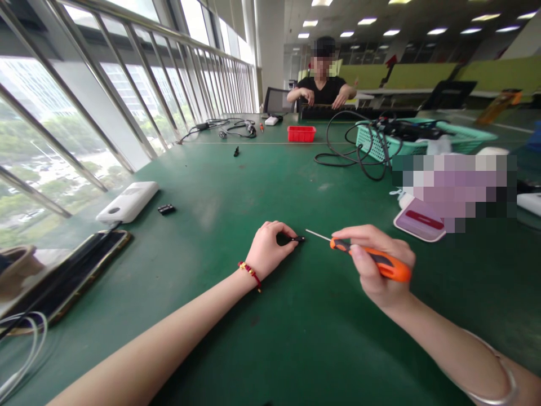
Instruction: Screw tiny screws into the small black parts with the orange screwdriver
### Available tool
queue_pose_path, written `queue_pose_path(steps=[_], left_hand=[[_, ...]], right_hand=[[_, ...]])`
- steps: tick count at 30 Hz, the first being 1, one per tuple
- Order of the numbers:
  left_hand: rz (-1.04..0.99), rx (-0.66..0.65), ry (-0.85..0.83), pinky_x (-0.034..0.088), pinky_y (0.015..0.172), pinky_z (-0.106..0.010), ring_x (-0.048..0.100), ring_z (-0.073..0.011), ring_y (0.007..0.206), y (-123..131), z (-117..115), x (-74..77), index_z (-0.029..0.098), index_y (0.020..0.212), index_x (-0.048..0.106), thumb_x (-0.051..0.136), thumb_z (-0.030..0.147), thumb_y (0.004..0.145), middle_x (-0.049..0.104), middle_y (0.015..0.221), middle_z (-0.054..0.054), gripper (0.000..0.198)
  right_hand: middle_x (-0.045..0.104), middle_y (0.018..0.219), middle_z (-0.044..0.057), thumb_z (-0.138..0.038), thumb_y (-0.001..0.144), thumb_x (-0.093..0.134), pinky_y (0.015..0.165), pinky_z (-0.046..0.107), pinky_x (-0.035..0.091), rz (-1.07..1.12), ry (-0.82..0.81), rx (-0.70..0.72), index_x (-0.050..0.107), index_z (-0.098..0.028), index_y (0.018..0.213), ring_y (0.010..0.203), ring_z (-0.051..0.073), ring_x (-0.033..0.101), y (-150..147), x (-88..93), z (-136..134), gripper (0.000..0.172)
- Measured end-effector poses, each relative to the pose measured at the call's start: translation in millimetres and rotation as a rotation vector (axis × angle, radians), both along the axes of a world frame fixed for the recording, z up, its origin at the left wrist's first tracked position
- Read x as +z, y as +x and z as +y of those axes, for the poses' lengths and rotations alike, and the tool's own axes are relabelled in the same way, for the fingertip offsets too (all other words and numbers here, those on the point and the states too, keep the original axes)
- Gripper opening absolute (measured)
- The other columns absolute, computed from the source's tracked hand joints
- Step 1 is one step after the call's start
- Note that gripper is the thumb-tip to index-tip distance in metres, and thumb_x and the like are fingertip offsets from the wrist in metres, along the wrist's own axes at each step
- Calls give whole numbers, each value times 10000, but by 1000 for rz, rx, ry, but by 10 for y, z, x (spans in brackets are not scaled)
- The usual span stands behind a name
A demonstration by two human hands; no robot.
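Between thumb and forefinger, my left hand [270,248] pinches a small black part [299,238] low over the green table [220,316]; its exact kind is too small to make out. An orange and black screwdriver [386,265] lies in my right hand [382,282], its handle wrapped by the fingers. The thin metal shaft points left, its tip just right of the black part and apart from it. Another small black piece [166,209] rests on the table to the left of my left hand.
A white power bank [129,202] and a dark phone [80,270] lie along the left edge. Farther off are a red bin [301,133], a teal basket [376,148] with black cables [338,160], and a purple phone [418,220]. Across the table sits a person [323,87].
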State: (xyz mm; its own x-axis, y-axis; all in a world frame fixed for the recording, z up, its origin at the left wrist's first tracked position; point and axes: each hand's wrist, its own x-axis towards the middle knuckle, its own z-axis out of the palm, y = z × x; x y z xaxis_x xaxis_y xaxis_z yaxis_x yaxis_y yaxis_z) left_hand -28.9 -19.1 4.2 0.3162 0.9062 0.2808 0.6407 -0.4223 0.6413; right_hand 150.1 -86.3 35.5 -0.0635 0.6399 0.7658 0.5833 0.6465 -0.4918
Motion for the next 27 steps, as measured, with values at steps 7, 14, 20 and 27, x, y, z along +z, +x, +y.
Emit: queue_pose_path(steps=[7, 14, 20, 27], left_hand=[[17, -37, -14, 458, 778, -315, 577, -189, 862, -8, 7, -1, 212, 754, 654, 650, 255, 698, 682, 818, 8, 70], [30, -52, -26, 444, 802, -330, 563, -196, 893, 3, -1, 2, 212, 752, 659, 648, 279, 703, 684, 838, 4, 84], [25, -60, 1, 444, 799, -328, 561, -191, 872, 6, -4, -4, 211, 747, 650, 646, 268, 700, 678, 823, 5, 74], [4, -59, 28, 444, 793, -320, 569, -181, 834, 5, -9, -4, 207, 740, 641, 647, 240, 691, 674, 798, 8, 59]], right_hand=[[589, 822, 27, -244, 802, 563, 666, 258, 444, -185, -273, -57, 617, -195, 902, 710, 140, 576, 12, -187, 255, 124], [580, 875, 21, -260, 778, 590, 645, 259, 426, -395, -438, -44, 621, -223, 930, 689, 140, 553, 3, -366, 394, 159], [584, 833, 14, -249, 790, 569, 648, 255, 408, -423, -396, -42, 634, -225, 878, 687, 140, 550, 7, -382, 412, 112], [585, 818, 19, -230, 783, 569, 645, 245, 421, -318, -404, -3, 634, -216, 850, 671, 132, 553, 15, -392, 415, 94]])
